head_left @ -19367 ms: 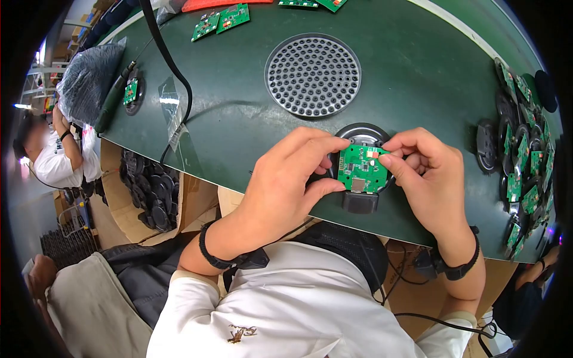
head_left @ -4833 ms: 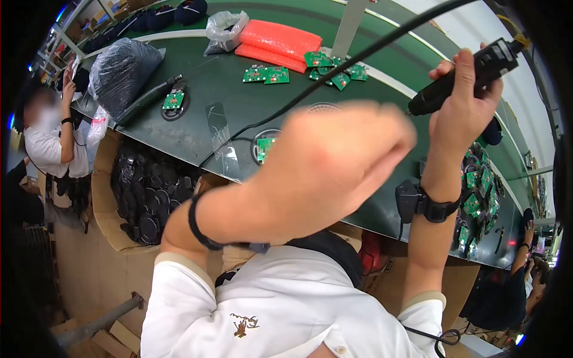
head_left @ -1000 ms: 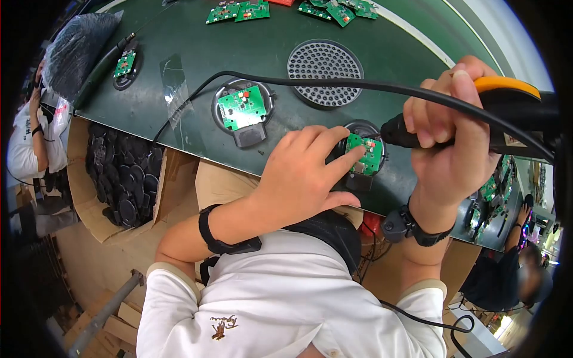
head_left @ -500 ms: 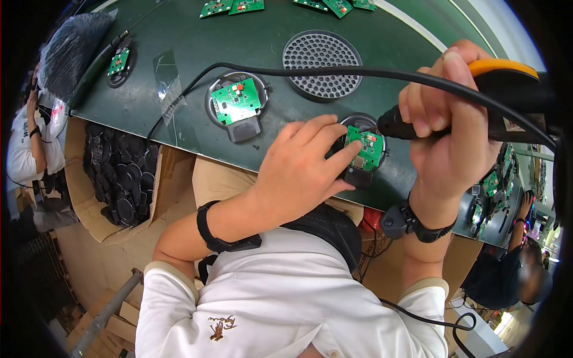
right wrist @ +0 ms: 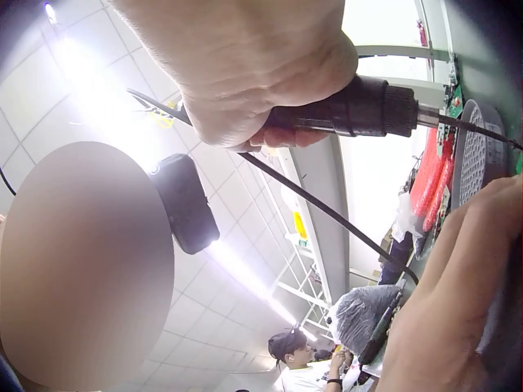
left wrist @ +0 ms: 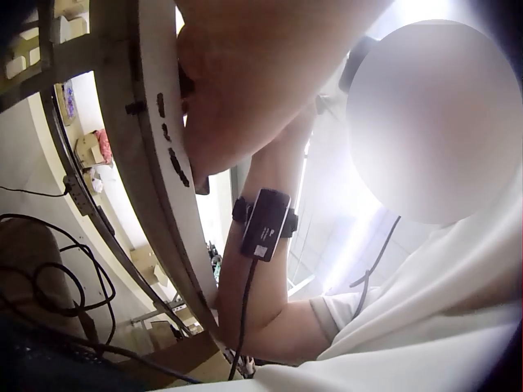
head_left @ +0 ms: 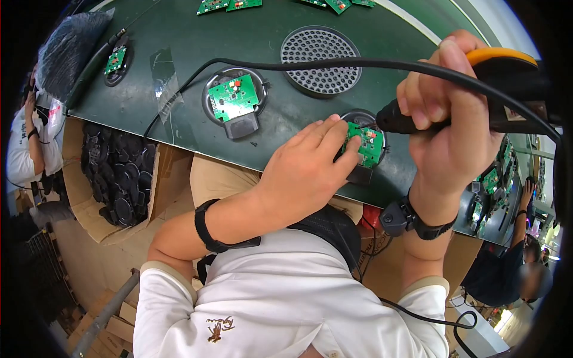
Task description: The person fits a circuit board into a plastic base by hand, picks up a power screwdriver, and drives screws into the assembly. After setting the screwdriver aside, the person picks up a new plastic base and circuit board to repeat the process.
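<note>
Just on the near side of the round grey dimpled tray (head_left: 328, 95), in the head view, a square green circuit board (head_left: 373, 145) sits on a round black plastic housing (head_left: 361, 175). The left hand (head_left: 307, 158) reaches in from the left, its fingers slightly bent over the board's left side; whether they grip an edge I cannot tell. To the right, the right hand (head_left: 465, 119) has its fingers curled firmly around a thick black electric screwdriver with an orange panel (head_left: 395, 117). About five seconds ago the tool was raised well away; now its nose is down beside the board's upper edge. I judge that board and tool are brought together, one hand steadying, the other guiding. Left of the tray lies a second green circuit board on a black housing (head_left: 233, 98).

The left wrist view shows neither the tray nor the left fingers, only an arm wearing a black rectangular camera (left wrist: 267, 226).

In the right wrist view, a thin dark bit (right wrist: 482, 131) crosses in front of the tray; its tip's contact is unclear.
</note>
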`<state>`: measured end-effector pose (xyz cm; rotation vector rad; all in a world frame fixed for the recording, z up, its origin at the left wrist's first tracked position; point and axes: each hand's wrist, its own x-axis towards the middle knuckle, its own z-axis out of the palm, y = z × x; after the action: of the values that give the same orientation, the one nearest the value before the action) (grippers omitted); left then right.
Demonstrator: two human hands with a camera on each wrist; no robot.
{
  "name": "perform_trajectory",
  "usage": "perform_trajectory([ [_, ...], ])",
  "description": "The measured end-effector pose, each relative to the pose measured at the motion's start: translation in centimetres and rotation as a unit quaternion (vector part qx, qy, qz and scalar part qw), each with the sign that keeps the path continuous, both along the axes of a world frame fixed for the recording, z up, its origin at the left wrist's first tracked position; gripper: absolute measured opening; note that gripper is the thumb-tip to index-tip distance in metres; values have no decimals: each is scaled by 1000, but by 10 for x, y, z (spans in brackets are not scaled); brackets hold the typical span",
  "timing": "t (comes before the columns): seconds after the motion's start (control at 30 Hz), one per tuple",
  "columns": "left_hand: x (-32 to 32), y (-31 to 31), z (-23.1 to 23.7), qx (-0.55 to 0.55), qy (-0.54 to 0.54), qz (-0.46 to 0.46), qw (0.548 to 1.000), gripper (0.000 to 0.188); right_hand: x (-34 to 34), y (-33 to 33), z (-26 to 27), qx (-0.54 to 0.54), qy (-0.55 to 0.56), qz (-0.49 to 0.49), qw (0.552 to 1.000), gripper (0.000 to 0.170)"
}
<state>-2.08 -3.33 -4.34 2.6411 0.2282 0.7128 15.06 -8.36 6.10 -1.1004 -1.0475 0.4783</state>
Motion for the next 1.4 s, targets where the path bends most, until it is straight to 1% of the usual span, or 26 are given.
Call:
perform_trajectory([
  [0.03,1,-3,2,0,0,0,1000,71,0,4,1,25,30,11,999,19],
  [0.07,1,-7,6,-23,1,7,1000,71,-5,4,5,25,30,11,999,19],
  [0.1,2,-12,9,-45,2,13,999,71,-13,2,11,0,3,-3,1000,19],
  [0.13,4,-16,7,-45,2,13,999,71,-20,4,17,-25,-25,-17,999,20],
  [0.2,8,-22,0,-51,-29,48,997,70,-18,3,16,-21,-22,-15,999,20],
  [0.23,9,-22,0,-51,-29,47,997,70,-17,3,15,-17,-19,-12,1000,20],
  [0.27,9,-22,-1,-50,-33,51,997,69,-14,3,12,-17,-19,-12,1000,20],
  [0.33,10,-22,-2,-48,-37,56,997,68,-10,2,4,23,17,-30,999,20],
  [0.43,10,-22,-1,-26,-25,57,998,67,-10,1,4,22,31,-24,999,20],
  [0.5,9,-22,0,-5,-20,58,998,66,-10,1,4,24,27,-23,999,20],
  [0.77,7,-21,-1,-3,-17,53,998,65,-11,3,3,24,24,-32,999,19],
  [0.87,7,-20,0,-2,-16,52,999,65,-10,4,1,24,18,-20,999,19],
  [1.07,8,-21,-3,6,-17,55,998,67,-12,4,1,16,31,-35,999,18],
  [1.23,7,-21,-3,11,-20,59,998,67,-11,3,1,15,15,-24,999,17],
  [1.4,8,-20,-5,7,-31,62,998,68,-11,2,1,9,31,-21,999,18],
])
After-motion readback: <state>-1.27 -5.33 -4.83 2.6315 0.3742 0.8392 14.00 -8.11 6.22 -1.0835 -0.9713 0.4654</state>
